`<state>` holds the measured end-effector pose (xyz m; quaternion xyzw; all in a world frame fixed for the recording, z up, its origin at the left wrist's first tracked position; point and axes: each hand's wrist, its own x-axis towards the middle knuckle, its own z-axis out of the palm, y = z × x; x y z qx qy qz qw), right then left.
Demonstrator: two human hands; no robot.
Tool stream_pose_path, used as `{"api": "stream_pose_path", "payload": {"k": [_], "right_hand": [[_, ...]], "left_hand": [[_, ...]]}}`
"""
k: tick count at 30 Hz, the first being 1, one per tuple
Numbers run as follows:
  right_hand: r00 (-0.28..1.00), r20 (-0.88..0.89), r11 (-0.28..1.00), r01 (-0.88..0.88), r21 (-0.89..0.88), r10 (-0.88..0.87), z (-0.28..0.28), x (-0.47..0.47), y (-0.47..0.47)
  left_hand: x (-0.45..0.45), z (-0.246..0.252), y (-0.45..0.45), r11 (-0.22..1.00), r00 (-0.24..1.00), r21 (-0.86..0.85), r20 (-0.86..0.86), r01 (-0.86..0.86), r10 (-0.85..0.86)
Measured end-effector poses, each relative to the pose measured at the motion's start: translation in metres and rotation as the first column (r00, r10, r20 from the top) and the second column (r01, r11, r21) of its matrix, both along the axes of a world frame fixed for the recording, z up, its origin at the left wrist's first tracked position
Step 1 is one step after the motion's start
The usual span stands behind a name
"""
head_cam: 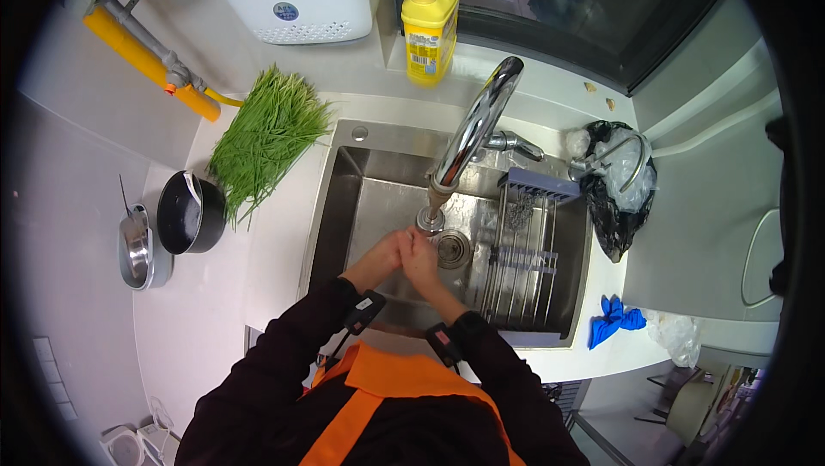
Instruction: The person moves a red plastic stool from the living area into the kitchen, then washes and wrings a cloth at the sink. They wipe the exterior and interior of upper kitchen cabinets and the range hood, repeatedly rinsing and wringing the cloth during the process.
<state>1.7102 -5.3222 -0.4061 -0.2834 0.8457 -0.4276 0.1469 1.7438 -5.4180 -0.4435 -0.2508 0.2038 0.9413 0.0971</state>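
Observation:
Below the spout of the chrome faucet, my left hand and my right hand are pressed together over the stainless steel sink. Their fingers overlap near the spout head, so I cannot see whether anything is between them. The drain strainer lies just right of my right hand. Farther right, a metal rack spans the basin, with a steel wool scourer on it. Behind the spout is the faucet lever.
Green chives or similar leaves lie left of the sink, beside a black pot and a metal container. A yellow pump bottle stands behind. Right are a black plastic bag and blue gloves.

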Motion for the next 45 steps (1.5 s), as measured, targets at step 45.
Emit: {"api": "stream_pose_path", "payload": {"k": [45], "right_hand": [[0.077, 0.969, 0.972, -0.050, -0.231, 0.235, 0.032, -0.049, 0.046]], "left_hand": [[0.028, 0.083, 0.030, -0.292, 0.461, -0.541, -0.206, -0.789, -0.863]]}}
